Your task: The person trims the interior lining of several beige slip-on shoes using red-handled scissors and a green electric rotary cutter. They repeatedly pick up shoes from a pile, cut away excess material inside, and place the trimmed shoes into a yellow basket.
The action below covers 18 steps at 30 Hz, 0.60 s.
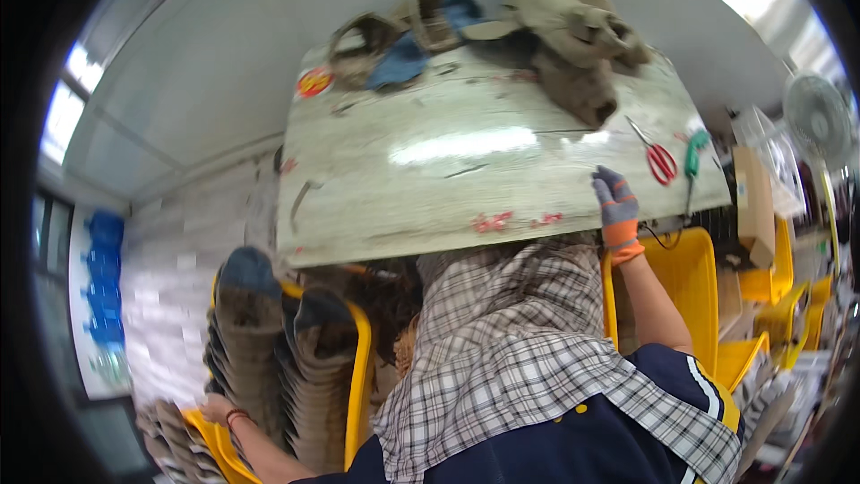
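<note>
My left hand [216,409], bare with a dark bracelet at the wrist, reaches down at the lower left, at the rim of a yellow bin [215,441]. Its fingers are too small and blurred to read, and I cannot make out whether they hold anything. Beside it, tall nested stacks of brown caps [253,360] with dark blue parts fill another yellow bin [358,385]. My right hand [618,208] wears a grey and orange glove. It rests on the table's near right edge with its fingers stretched out and nothing in them.
On the pale table [430,188] lie red-handled scissors [661,161], a green-handled tool [693,154] with a cable, two blue-brimmed caps [394,49] and a heap of beige caps [573,31]. A yellow chair [676,278], a cardboard box [752,206] and a fan [815,116] stand on the right.
</note>
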Each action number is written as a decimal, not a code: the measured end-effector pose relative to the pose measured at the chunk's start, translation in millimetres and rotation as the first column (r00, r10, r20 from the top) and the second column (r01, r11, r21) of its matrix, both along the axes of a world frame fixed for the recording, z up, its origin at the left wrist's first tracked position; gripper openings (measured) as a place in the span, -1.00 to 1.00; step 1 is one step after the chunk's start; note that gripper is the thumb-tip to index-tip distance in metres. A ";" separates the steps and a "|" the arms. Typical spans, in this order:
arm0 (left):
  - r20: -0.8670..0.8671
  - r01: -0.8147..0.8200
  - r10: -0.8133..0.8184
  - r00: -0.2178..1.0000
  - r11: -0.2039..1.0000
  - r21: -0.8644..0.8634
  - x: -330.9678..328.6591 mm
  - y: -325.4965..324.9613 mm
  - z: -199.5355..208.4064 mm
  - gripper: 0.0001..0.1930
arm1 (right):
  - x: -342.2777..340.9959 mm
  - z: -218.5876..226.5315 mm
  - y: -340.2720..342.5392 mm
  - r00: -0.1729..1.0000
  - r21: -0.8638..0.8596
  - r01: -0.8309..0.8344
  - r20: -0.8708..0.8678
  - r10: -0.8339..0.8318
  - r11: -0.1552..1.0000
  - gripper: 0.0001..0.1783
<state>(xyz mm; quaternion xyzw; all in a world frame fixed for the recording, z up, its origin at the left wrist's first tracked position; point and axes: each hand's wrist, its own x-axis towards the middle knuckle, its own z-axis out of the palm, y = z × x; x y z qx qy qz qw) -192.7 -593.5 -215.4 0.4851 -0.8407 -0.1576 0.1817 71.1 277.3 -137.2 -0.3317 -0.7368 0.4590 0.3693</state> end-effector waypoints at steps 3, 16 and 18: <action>-0.223 0.425 -0.548 0.807 0.799 -0.426 -134.2 150.6 19.1 -0.53 | 85.8 -41.7 59.3 0.947 0.066 0.320 0.023 -0.322 0.945 -0.71; 0.119 0.054 -0.076 -0.990 -0.982 -0.179 193.4 823.2 97.7 -0.57 | 471.3 -217.6 -97.9 0.209 -0.165 0.972 0.935 -0.287 0.171 -0.48; 0.101 -0.038 0.025 -0.995 -0.992 -0.124 229.0 837.0 98.9 -0.61 | 497.7 -232.1 -124.3 0.223 -0.235 0.972 0.946 -0.236 -0.025 -0.41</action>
